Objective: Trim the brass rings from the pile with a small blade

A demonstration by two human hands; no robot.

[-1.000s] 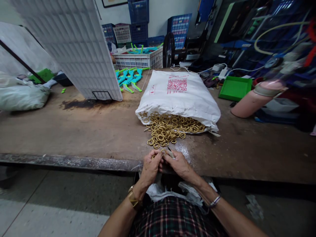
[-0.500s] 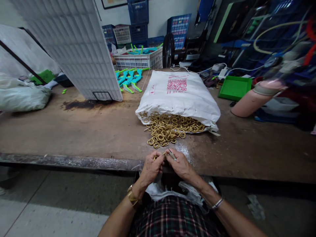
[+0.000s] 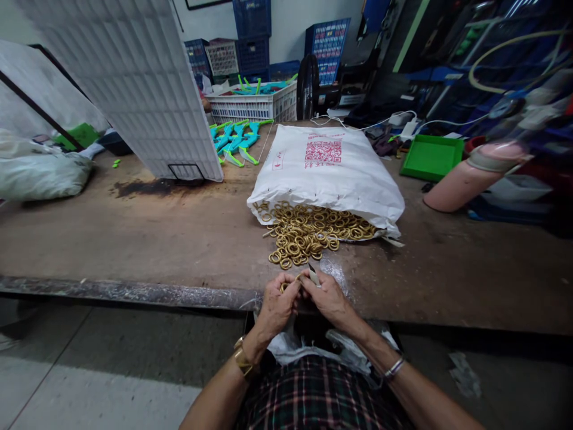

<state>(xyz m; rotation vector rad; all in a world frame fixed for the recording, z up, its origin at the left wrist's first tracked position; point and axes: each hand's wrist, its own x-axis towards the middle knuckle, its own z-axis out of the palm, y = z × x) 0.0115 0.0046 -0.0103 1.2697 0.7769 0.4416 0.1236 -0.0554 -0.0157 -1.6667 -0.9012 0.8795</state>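
At the table's front edge my left hand (image 3: 274, 306) is closed on gold-coloured rings (image 3: 283, 287), one of them showing inside the curled fingers. My right hand (image 3: 332, 303) meets it fingertip to fingertip and is closed round a small knife (image 3: 314, 275) with a pale body and a dark tip pointing up and away. Fingers hide most of what lies between the hands. Just beyond them, a heap of gold-coloured rings (image 3: 304, 236) spills from the mouth of a white sack (image 3: 286, 149) printed with a red square code.
A white ribbed panel (image 3: 147, 89) stands upright on the brown table (image 3: 134, 239). Behind it are turquoise-and-green plastic pieces (image 3: 237, 140) and a white crate (image 3: 244, 108). To the right are a green tray (image 3: 432, 158) and a pink bottle (image 3: 456, 185); at left lies a plastic bag (image 3: 45, 176).
The knife in my right hand has tilted more upright, its tip pointing farther from me. Both hands otherwise stay nearly in place. The whole view has shifted slightly.
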